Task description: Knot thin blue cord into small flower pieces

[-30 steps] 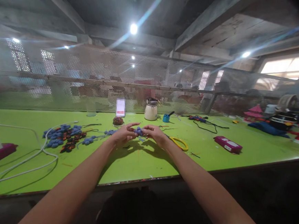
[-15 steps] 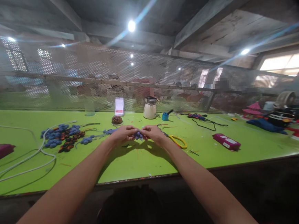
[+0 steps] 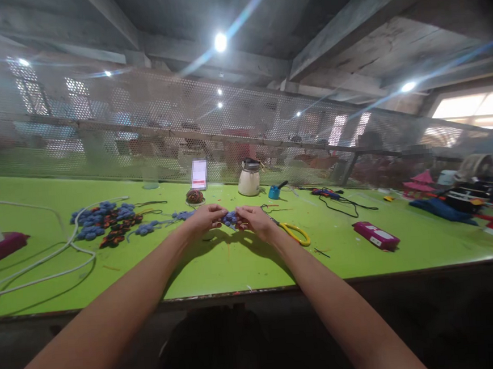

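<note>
Between my hands, a little above the green table, is a small blue crocheted flower. My left hand pinches its left side with thumb and forefinger. My right hand grips the flower's right side, fingers curled. Some fingertips are hidden behind it. Left of my hands lie more blue crocheted flowers in a heap, with dark orange-and-black crocheted pieces among them. Yellow-handled scissors rest beside my right wrist, their blades partly covered by it.
Behind my hands stand a multicoloured yarn ball, a phone, a cream jug and a blue pot. A white cable loops at left. A magenta box lies at right. A perforated screen borders the far edge.
The blue flower shows more fully between my fingers, and my hands sit slightly farther apart. The whole view has shifted a little.
</note>
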Motion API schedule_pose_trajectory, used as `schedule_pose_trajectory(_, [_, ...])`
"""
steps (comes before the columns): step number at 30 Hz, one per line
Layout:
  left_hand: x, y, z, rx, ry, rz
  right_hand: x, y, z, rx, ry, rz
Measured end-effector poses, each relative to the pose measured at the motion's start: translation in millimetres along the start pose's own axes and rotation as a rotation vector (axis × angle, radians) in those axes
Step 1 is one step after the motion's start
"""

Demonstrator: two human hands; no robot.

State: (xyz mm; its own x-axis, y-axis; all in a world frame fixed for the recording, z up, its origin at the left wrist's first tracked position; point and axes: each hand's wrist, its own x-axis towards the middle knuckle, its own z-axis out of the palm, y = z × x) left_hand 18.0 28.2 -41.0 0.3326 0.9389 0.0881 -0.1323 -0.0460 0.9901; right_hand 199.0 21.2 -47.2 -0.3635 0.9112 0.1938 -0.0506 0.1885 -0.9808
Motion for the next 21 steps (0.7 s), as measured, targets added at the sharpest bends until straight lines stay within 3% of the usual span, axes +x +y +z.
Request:
schedule_pose_trajectory(3, [2, -1, -0.8, -0.037, 0.035, 0.053, -2, -3, 0, 0.040, -0.046, 0.051])
schedule_pose_trajectory(8, [-2, 4, 2.2, -0.102, -0.003, 0.056, -5, -7, 2, -0.054, -0.049, -0.012])
schedule_pose_trajectory(13, [-11, 7, 5.8, 0.099, -0.095, 0.077, -2, -3, 2, -0.204, 0.033, -0.047])
schedule_pose_trajectory(16, [-11, 7, 6.8, 0.174, -0.081, 0.043, -1, 0, 1, -0.267, 0.002, -0.097])
schedule_pose_trajectory(21, [-7, 6, 5.3, 0.061, -0.085, -0.020, 0, 2, -2, -0.253, -0.058, -0.144])
